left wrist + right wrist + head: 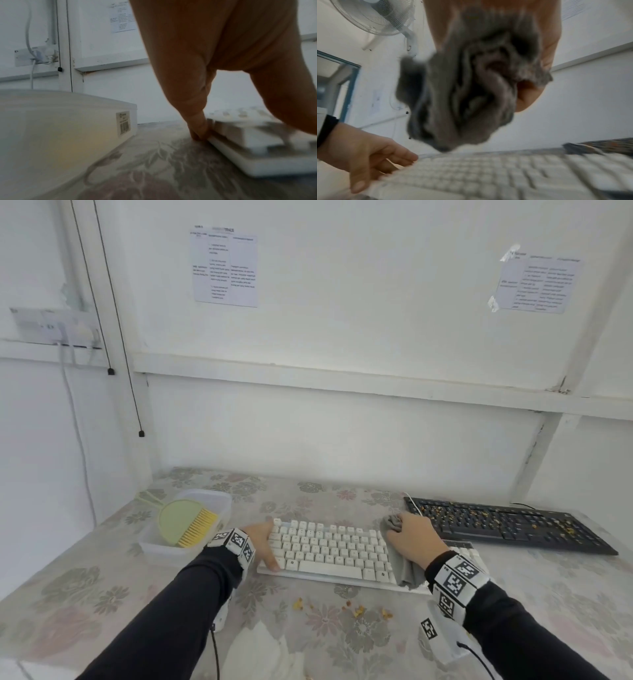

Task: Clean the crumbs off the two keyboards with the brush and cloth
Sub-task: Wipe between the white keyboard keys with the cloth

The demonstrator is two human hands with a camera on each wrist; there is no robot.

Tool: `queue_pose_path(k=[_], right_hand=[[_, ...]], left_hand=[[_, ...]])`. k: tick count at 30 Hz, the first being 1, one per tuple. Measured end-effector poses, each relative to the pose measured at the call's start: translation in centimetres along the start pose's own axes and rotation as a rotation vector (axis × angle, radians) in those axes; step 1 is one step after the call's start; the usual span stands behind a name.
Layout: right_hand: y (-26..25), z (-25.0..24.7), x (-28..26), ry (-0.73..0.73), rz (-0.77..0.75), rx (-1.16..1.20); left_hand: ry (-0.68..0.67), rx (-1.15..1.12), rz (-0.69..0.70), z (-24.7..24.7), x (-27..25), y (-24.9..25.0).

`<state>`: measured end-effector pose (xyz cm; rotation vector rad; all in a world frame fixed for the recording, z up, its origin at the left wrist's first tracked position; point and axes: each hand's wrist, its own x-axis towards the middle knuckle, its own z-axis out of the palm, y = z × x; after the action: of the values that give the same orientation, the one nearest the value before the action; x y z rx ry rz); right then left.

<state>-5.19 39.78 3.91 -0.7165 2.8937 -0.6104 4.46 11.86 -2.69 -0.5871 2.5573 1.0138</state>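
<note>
White panelled wall [342,337], two taped paper sheets [224,266]; floral tablecloth [102,594]; wall fan [375,16], possibly doorway left.

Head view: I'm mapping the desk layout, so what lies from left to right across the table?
Clear tub holding the green brush → left hand → white keyboard → right hand gripping the grey cloth → black keyboard strewn with crumbs.
</note>
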Motion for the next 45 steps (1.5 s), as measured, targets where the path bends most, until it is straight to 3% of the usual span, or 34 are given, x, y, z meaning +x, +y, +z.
queue_pose_path(k=[2,9,15,22,25,31,38,45], right_hand=[[-3.3,0.7,1.0,-0.007,-0.064,0.002],[-16.8,4.1,3.2,0.034,-0.305,0.128],[-25.5,9.0,4.1,-0.017,-0.291,0.152],[-30.1,14.1,5.9,-0.061,-0.243,-0.021],[-31.1,15.2,6.4,-0.095,-0.258,-0.249],[-31.9,17.3,5.9,-0.107,-0.350,-0.722],[-33.2,18.5,6.0,-0.246,-0.284,-0.462],[-32.5,18.0,5.4,-0.281,-0.373,-0.290]], left_hand=[[0.029,0.009,0.014,-1.0,-0.7,0.0],[0.395,-0.100,0.066,-8.1,-4.7,-2.8],[0.539,-0.167,-0.112,-12.2,-7.5,-11.6],[0.183,0.014,-0.263,-12.9,-8.2,-17.9],[0.049,0.063,-0.162,-12.6,-7.8,-18.1],[0.005,-0.096,0.052,-12.3,-6.5,-18.0],[0.001,-0.338,0.097,-11.7,-6.2,-18.2],[0.003,-0.494,0.162,-11.1,-6.0,-18.3]])
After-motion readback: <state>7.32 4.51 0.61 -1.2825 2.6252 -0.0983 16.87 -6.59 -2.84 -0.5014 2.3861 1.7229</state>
